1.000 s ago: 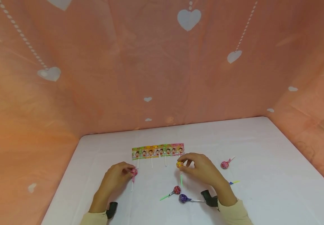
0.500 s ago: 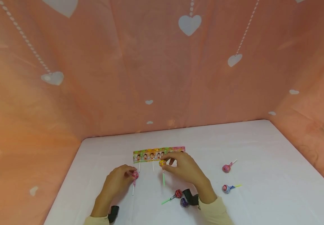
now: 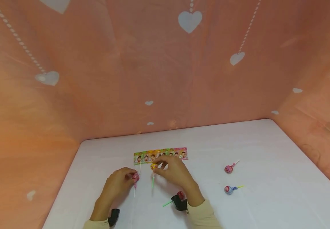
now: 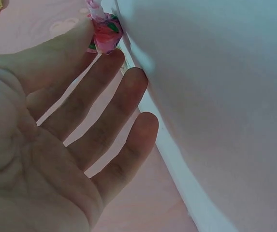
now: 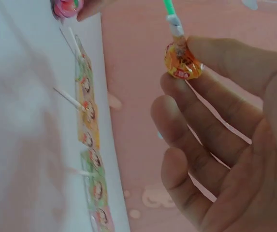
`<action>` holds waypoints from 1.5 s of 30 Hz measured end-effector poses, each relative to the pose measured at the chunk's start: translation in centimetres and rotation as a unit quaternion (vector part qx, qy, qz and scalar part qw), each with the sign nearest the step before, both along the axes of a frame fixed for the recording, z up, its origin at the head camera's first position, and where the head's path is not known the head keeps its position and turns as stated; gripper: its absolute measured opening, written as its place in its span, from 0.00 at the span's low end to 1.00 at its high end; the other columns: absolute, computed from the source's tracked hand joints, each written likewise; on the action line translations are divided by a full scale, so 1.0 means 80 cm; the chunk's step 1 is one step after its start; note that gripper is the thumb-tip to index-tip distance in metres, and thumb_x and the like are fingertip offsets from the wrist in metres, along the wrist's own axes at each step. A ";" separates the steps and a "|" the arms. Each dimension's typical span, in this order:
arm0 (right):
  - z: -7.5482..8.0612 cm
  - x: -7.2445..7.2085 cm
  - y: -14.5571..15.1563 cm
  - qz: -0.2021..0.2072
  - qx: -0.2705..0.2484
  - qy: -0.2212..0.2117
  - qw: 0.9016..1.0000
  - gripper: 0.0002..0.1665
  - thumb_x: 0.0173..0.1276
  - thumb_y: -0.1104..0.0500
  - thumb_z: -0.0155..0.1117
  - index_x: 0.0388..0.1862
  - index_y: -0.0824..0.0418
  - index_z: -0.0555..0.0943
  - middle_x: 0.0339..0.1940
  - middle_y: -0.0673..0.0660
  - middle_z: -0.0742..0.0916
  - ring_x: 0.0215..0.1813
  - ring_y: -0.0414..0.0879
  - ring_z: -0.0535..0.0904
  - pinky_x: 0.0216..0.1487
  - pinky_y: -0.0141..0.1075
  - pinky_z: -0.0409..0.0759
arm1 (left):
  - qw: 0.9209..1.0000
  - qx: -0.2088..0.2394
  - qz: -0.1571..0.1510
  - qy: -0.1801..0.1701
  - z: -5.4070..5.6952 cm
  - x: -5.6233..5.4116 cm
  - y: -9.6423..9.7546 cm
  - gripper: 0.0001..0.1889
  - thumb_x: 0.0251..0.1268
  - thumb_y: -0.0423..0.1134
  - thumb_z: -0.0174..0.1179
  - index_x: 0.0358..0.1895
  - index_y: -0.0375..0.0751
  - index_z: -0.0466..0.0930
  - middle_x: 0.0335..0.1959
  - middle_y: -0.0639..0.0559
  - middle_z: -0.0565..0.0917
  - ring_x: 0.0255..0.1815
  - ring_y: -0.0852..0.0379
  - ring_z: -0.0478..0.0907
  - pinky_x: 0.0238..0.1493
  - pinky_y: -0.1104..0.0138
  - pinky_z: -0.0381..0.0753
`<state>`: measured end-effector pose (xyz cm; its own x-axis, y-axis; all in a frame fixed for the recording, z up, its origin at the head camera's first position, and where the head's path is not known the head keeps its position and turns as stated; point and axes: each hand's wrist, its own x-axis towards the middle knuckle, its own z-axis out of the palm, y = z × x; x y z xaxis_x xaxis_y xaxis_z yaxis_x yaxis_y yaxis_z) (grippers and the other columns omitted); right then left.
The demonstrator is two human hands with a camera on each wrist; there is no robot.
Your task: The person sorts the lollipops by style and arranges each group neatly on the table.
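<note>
My left hand (image 3: 117, 183) pinches the wrapped head of a pink lollipop (image 3: 136, 177) between thumb and index finger; its white stick points toward me. In the left wrist view, that hand's other fingers are spread, free of the lollipop. My right hand (image 3: 174, 170) holds a yellow-wrapped lollipop (image 5: 182, 62) by its head, green stick pointing toward me in the head view. It is just right of the pink one, raised off the table in the right wrist view. Behind both hands lies a row of flat printed lollipop packets (image 3: 184, 153) with white sticks, partly covered by the right hand.
On the right of the white table (image 3: 256, 146) lie another pink lollipop (image 3: 228, 169) and a blue-and-red one (image 3: 228, 190) with a yellow stick. A red lollipop (image 3: 180, 194) is partly hidden by the black strap piece (image 3: 179, 203) at my right wrist. A peach heart-patterned cloth (image 3: 153, 73) encloses the table.
The right hand has carried the yellow lollipop leftward, close to the pink one. Its wrist piece now hides the purple lollipop. The left hand stays almost in place, holding the pink lollipop.
</note>
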<state>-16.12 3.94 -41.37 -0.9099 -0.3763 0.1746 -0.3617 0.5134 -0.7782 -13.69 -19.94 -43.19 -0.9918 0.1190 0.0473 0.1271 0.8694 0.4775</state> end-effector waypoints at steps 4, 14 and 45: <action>-0.006 0.001 -0.007 -0.004 0.000 -0.007 1.000 0.13 0.62 0.52 0.72 0.46 0.48 0.87 0.39 0.45 0.89 0.36 0.35 0.80 0.34 0.30 0.72 | 1.000 0.001 -0.003 0.001 0.000 0.000 0.000 0.13 0.54 0.33 0.72 0.44 0.43 0.88 0.33 0.55 0.86 0.36 0.58 0.80 0.40 0.58 0.77; -0.022 -0.003 -0.030 0.011 0.019 -0.023 1.000 0.11 0.62 0.52 0.73 0.44 0.48 0.87 0.36 0.45 0.90 0.35 0.34 0.80 0.34 0.29 0.74 | 1.000 0.013 0.011 0.000 -0.003 0.002 0.001 0.10 0.55 0.33 0.71 0.42 0.46 0.89 0.31 0.57 0.86 0.35 0.59 0.80 0.39 0.59 0.77; -0.045 -0.002 -0.050 0.007 0.077 0.010 0.997 0.10 0.58 0.57 0.73 0.40 0.52 0.89 0.32 0.46 0.89 0.31 0.33 0.78 0.34 0.29 0.73 | 1.000 0.011 0.004 -0.010 0.000 0.002 0.001 0.12 0.56 0.31 0.68 0.45 0.46 0.88 0.34 0.56 0.86 0.35 0.60 0.80 0.39 0.59 0.77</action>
